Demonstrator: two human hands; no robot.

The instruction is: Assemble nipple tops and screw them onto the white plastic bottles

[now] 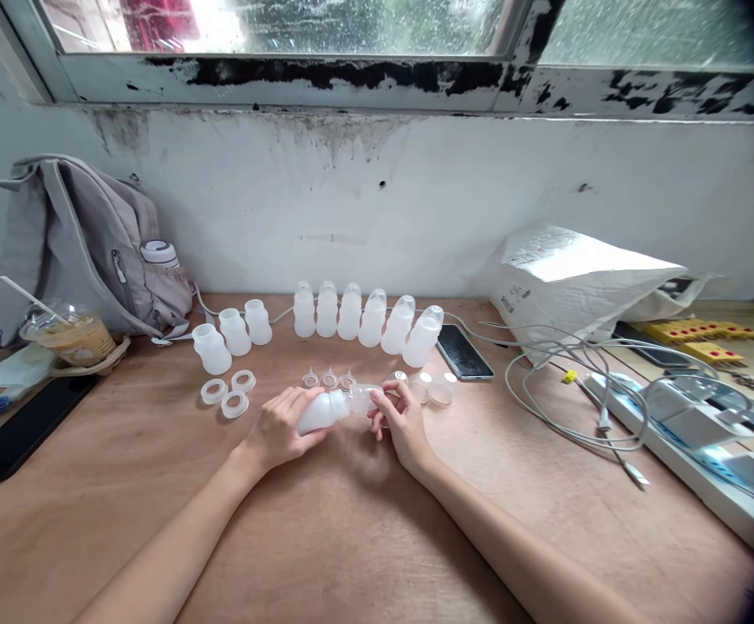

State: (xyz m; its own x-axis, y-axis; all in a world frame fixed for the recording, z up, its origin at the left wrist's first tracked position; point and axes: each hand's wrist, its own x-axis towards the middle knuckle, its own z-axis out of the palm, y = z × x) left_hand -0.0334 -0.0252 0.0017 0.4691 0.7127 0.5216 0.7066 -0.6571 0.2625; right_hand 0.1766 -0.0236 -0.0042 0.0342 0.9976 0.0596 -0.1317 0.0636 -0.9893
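My left hand (284, 425) is wrapped round a frosted white baby bottle (318, 414), tilted on its side with its top to the right. A clear cap (360, 399) sits at the bottle's top end, and the bent fingers of my right hand (399, 420) close on its far end. Just behind the bottle stand three bottle nipples (328, 378) in a row. Several clear caps (440, 394) lie behind my right hand, partly hidden by it. Three white collar rings (235, 404) rest on the table to the left of my left hand.
Three open bottles (211, 348) stand back left; several capped bottles (349, 312) form a row at the back. A phone (464, 352), loose cables (546, 407) and a power strip (689, 468) lie right. An iced drink (78, 340), black phone (29, 425) and backpack (84, 234) occupy the left.
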